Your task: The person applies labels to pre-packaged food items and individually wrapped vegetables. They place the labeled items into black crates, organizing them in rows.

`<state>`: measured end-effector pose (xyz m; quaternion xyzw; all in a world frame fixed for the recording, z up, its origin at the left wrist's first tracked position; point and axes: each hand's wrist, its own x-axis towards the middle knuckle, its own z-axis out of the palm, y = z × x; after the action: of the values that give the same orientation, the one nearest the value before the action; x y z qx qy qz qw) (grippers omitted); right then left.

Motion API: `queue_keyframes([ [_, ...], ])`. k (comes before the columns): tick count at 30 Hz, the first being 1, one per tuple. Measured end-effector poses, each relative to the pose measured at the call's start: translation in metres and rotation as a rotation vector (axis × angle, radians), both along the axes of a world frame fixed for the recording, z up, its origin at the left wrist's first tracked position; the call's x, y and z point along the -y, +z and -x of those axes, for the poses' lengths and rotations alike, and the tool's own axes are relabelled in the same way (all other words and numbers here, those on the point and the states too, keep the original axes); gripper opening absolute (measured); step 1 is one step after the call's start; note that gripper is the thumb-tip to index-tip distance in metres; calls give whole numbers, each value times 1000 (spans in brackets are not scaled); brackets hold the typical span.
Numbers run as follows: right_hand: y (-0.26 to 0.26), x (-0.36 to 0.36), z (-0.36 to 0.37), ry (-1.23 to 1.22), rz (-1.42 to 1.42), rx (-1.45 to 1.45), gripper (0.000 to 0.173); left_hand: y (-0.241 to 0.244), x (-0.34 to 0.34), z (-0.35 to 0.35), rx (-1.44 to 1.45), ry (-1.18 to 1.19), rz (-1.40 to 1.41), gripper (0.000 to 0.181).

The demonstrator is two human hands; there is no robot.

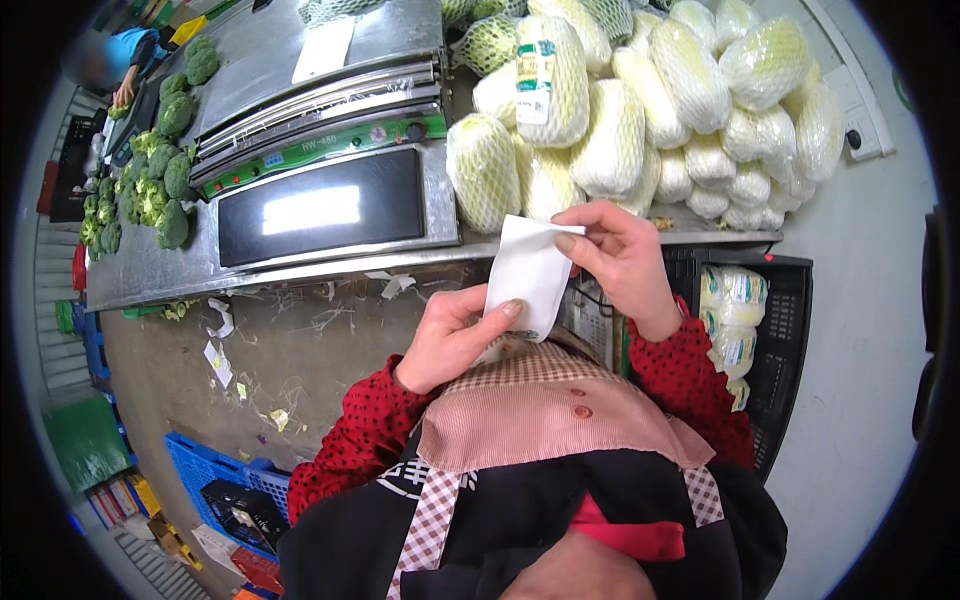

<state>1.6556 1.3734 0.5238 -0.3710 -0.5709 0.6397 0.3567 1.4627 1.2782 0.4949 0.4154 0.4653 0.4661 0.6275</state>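
A strip of white paper (527, 277), which looks like a backing strip or label sheet, is held between my hands in front of the apron. My left hand (457, 330) grips its lower left edge between thumb and fingers. The thumb and fingers of my right hand (619, 255) pinch its upper right corner, where it is folded. Beyond my hands, Chinese cabbages in white foam netting and film (607, 135) lie piled on the metal table. One netted cabbage (553, 82) on top bears a printed label.
A wrapping machine (319, 142) with a dark plate (322, 206) stands left of the cabbages. Broccoli heads (172, 180) lie farther left, near a person in blue (142, 52). At right, a black crate (776, 337) holds wrapped cabbages (739, 300). Blue pallets (202, 472) stand on the littered floor.
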Motion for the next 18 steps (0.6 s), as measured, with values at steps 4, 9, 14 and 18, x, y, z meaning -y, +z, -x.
queue_keyframes([
  [4, -10, 5, -1, 74, -33, 163, 24, -3, -3, -8, 96, 80, 112, 21],
  [9, -13, 12, 8, 47, -685, 420, 69, -19, -6, -7, 66, 171, 159, 23],
  [14, -31, 34, 13, -22, -337, 381, 75, -21, -15, -12, 232, 466, 187, 26],
  [18, -54, 52, 17, 35, 4, 70, 55, -43, -7, -14, 382, 451, 184, 27],
])
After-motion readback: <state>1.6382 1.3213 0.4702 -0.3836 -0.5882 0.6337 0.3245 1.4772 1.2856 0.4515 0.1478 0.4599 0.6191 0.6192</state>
